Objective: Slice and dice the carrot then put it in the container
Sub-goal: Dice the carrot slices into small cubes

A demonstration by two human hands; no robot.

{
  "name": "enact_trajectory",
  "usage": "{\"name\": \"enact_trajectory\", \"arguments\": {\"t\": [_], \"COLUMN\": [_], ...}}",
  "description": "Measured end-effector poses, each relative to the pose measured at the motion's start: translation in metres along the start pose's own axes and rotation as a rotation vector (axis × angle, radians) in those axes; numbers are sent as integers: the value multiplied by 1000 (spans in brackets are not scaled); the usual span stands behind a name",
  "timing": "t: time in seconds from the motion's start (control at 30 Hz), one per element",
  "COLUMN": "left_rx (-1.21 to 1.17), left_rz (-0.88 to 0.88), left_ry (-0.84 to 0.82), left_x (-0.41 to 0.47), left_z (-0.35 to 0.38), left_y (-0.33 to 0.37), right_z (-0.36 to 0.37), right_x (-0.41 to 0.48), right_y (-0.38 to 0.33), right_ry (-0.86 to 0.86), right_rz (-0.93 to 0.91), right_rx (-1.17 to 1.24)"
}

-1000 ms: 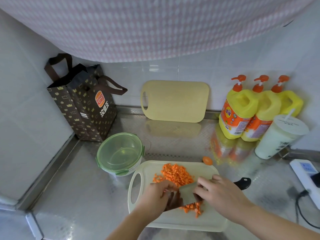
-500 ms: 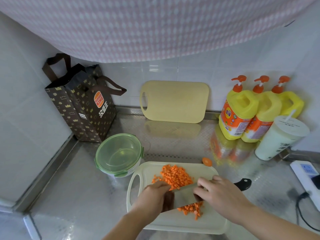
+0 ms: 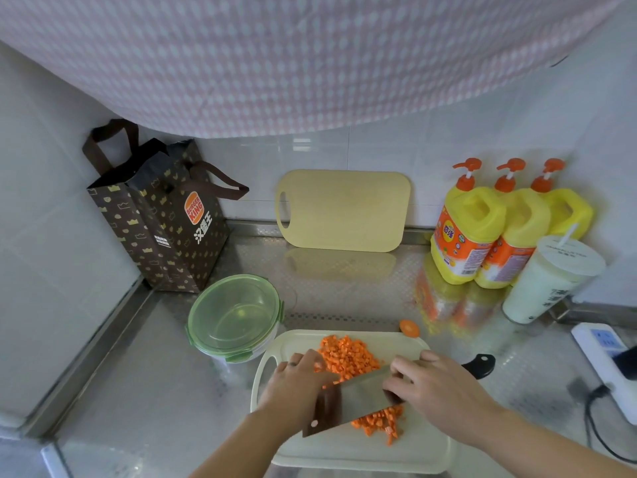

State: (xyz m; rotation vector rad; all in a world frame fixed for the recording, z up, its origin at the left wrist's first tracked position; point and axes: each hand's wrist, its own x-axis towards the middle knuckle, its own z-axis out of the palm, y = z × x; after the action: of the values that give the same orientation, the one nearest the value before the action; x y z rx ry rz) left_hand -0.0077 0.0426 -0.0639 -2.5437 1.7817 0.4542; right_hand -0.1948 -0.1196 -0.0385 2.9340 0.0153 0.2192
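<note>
Steel counter (image 3: 144, 391) has open room lower left. The white cutting board (image 3: 424, 453) sits bottom centre, its near edge almost at the frame bottom, with the lidded container (image 3: 234, 315) just beside its upper left corner. Right hand (image 3: 437, 391) curls tight around the knife (image 3: 351, 401). Left hand (image 3: 296, 388) meets the blade, fingertips hidden, so can't tell their state. Diced carrot (image 3: 348, 357) is heaped on the board, some of it hidden under the blade

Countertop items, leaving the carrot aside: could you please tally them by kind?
Soap bottles: 3
Cutting boards: 2
Container: 1
Paper bag: 1
Lidded cup: 1
Knife: 1
Power strip: 1
Total: 10
</note>
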Motion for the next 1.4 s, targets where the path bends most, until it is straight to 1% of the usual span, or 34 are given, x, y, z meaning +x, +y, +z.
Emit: {"name": "enact_trajectory", "arguments": {"t": [0.07,0.17,0.23,0.33,0.4,0.47,0.63,0.73,0.9,0.97,1.07,1.1,1.2,1.27,1.33,1.4], "left_rx": [-97,-388,-546,-712,-704,-667,-605,-579,-696,-671,-656,-663,-675,-689,-702,-720], "left_rz": [-38,-150,-258,-366,-379,-371,-307,-261,-327,-337,-326,-328,-356,-416,-497,-591], "left_ry": [54,155,204,236,228,205,141,118,127,152,199,219,274,305,350,359], "left_x": [4,9,10,8,8,9,15,16,12,10,7,7,5,2,-4,-11], "left_z": [-1,-5,-7,-6,-2,1,6,8,10,10,12,13,18,20,24,29], "left_y": [-5,-6,-6,-3,1,8,20,21,17,14,9,7,0,-6,-14,-22], "right_z": [6,11,11,23,34,43,59,64,72,73,73,73,76,73,70,70], "right_x": [-5,-15,-21,-34,-40,-41,-26,-18,-12,-11,-11,-10,-6,1,7,10], "right_y": [4,11,15,20,22,23,20,20,24,25,24,23,17,10,4,3], "right_ry": [5,18,17,2,6,5,-45,-146,-255,-275,-312,-293,-142,-120,-174,-206], "right_rz": [37,134,276,577,775,930,1146,1191,1236,1236,1209,1193,1081,1024,1072,1148], "right_rx": [53,119,150,213,264,272,316,315,307,299,221,212,324,434,537,597]}}
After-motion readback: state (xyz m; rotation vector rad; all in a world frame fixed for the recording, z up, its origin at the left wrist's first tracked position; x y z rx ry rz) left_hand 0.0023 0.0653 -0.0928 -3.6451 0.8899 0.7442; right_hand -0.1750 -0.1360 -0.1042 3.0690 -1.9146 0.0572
